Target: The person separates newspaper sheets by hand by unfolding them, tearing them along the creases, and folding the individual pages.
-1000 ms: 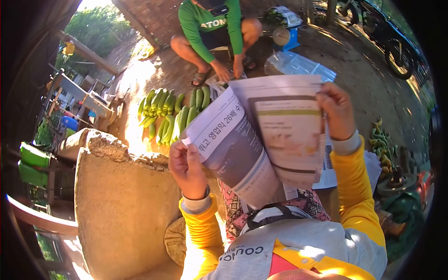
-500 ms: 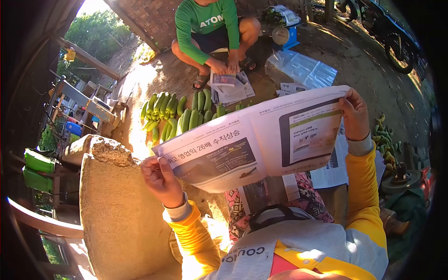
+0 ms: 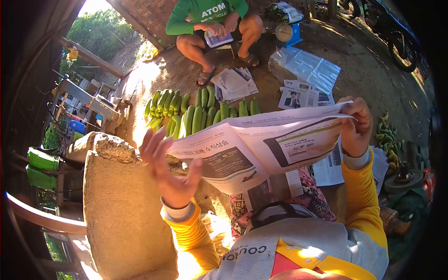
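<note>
A wide newspaper sheet (image 3: 219, 163) spans the space above my lap, creased down its middle. My right hand (image 3: 357, 123) pinches its upper right corner between thumb and fingers. At the left edge my left hand (image 3: 170, 168) is spread, slightly blurred, its fingers apart beside the sheet; whether it touches the paper I cannot tell. Another sheet of newspaper (image 3: 275, 191) lies across my lap beneath. Beyond the sheet, rows of long green cucumber-like vegetables (image 3: 198, 119) lie on the ground, partly hidden by the paper.
Across from me a person in a green shirt (image 3: 210, 18) sits holding folded newspaper. Newspaper stacks (image 3: 233, 84), a clear plastic sheet (image 3: 308, 67) and a blue scale (image 3: 287, 35) are on the ground. A concrete block (image 3: 121, 210) stands at my left; green bananas (image 3: 387, 135) lie right.
My left hand has let go of the newspaper's left corner and opened. The sheet sags and folds inward. The person opposite has sat up, lifting folded newspaper from the stack to the lap.
</note>
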`<control>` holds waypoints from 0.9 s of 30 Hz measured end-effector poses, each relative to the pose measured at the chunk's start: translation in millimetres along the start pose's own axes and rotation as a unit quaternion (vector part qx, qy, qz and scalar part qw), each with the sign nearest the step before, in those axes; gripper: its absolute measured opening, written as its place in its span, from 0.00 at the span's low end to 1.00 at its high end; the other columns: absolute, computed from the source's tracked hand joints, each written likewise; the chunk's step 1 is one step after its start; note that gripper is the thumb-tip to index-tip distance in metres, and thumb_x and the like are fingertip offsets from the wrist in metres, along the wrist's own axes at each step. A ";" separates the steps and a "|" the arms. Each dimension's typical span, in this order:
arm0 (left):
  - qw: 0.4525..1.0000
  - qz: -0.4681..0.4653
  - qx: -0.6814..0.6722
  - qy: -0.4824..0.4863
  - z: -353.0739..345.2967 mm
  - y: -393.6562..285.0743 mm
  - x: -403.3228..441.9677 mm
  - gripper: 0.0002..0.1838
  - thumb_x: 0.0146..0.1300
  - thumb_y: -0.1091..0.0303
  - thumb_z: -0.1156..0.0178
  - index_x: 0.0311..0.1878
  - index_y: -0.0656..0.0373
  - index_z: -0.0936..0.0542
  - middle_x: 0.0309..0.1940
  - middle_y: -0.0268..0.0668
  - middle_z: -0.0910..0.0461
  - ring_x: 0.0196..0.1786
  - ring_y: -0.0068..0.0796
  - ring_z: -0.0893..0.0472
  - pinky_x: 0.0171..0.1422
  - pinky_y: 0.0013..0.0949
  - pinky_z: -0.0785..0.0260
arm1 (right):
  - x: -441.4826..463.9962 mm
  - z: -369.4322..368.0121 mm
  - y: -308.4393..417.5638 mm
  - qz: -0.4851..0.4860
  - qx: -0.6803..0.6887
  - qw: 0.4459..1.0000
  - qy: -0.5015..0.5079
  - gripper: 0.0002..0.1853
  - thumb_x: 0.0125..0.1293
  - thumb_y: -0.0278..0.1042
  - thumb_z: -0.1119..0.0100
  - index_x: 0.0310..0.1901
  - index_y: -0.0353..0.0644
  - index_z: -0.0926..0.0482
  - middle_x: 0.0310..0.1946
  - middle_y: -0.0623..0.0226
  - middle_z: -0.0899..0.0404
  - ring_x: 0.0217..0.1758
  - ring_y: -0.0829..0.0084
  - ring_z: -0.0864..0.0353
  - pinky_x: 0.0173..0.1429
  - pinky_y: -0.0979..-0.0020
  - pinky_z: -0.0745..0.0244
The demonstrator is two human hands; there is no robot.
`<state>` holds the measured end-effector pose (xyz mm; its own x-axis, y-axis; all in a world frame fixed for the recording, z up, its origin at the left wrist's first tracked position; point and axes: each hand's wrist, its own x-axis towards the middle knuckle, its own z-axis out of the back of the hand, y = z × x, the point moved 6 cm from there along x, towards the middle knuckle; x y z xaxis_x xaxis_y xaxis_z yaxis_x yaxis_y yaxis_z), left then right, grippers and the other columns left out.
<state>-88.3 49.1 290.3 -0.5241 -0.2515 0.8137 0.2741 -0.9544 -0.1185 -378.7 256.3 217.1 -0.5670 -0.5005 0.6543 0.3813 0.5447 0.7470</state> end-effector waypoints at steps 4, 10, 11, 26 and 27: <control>0.989 -0.035 -0.041 0.137 -38.5 -26.6 27.6 0.25 0.53 0.63 0.35 0.53 0.61 0.28 0.46 0.41 0.23 0.54 0.42 0.27 0.66 0.49 0.49 | 2.5 -8.4 14.5 0.046 0.001 0.999 0.028 0.06 0.62 0.30 0.44 0.36 0.42 0.31 0.34 0.68 0.28 0.36 0.81 0.30 0.42 0.82 0.36; 0.968 -0.045 -0.142 0.204 -64.8 -26.7 28.8 0.07 0.56 0.70 0.38 0.37 0.58 0.23 0.27 0.36 0.22 0.32 0.39 0.23 0.61 0.52 0.43 | -1.4 25.3 -10.3 -0.036 -0.042 0.998 -0.022 0.07 0.60 0.22 0.48 0.40 0.40 0.30 0.38 0.69 0.27 0.41 0.82 0.30 0.46 0.80 0.35; 0.966 -0.047 -0.146 0.207 -65.5 -28.8 27.8 0.07 0.55 0.70 0.38 0.36 0.58 0.23 0.27 0.36 0.22 0.32 0.39 0.23 0.60 0.53 0.42 | 2.0 32.1 -17.9 -0.063 -0.068 0.995 -0.022 0.07 0.60 0.22 0.49 0.41 0.40 0.29 0.39 0.68 0.26 0.42 0.81 0.29 0.47 0.80 0.35; 0.961 -0.122 -0.105 0.224 -51.7 -79.3 32.9 0.02 0.56 0.71 0.40 0.32 0.56 0.23 0.22 0.33 0.27 0.27 0.36 0.25 0.59 0.49 0.42 | 17.3 -144.7 52.5 0.251 -0.376 0.835 0.313 0.12 0.52 0.45 0.39 0.27 0.47 0.27 0.21 0.74 0.28 0.31 0.72 0.25 0.40 0.69 0.32; 0.960 -0.122 -0.113 0.225 -50.0 -78.6 31.5 0.02 0.56 0.71 0.40 0.32 0.56 0.23 0.22 0.33 0.27 0.26 0.36 0.25 0.59 0.48 0.42 | 15.7 -146.4 52.2 0.257 -0.373 0.834 0.317 0.11 0.52 0.44 0.40 0.27 0.47 0.27 0.21 0.74 0.28 0.30 0.73 0.25 0.38 0.70 0.32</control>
<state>-166.7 108.2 296.8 -0.8593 -0.0122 0.5113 -0.0556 -0.9916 -0.1171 -260.8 178.4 283.6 0.2201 -0.7140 0.6647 0.9365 0.3454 0.0609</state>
